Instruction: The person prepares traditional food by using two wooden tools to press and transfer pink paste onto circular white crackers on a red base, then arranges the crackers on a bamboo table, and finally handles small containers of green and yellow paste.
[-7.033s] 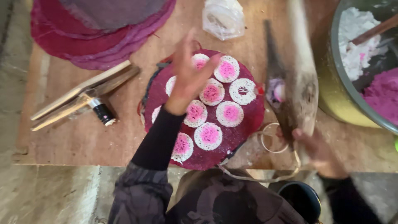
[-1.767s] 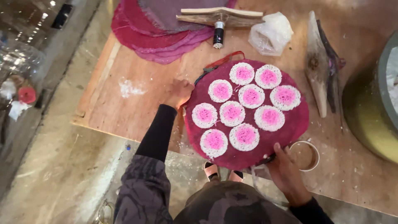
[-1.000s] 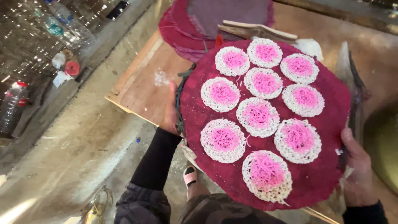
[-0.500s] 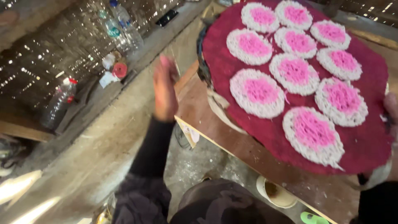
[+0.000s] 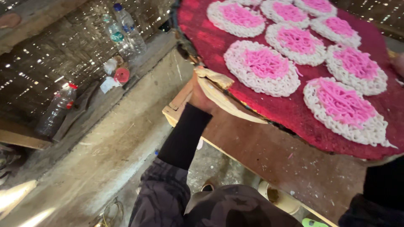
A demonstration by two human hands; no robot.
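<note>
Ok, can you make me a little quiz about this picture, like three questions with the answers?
1. True or false: the noodle rounds on the red tray are white at the rim and pink in the middle.
2. Where is the left hand? A) under the tray's edge B) on a plastic bottle C) on the concrete floor
3. Fill the gap: below the tray is a brown wooden ____.

Key: 1 true; 2 A; 3 table. The right hand only just shows at the picture's right edge, by the tray.
</note>
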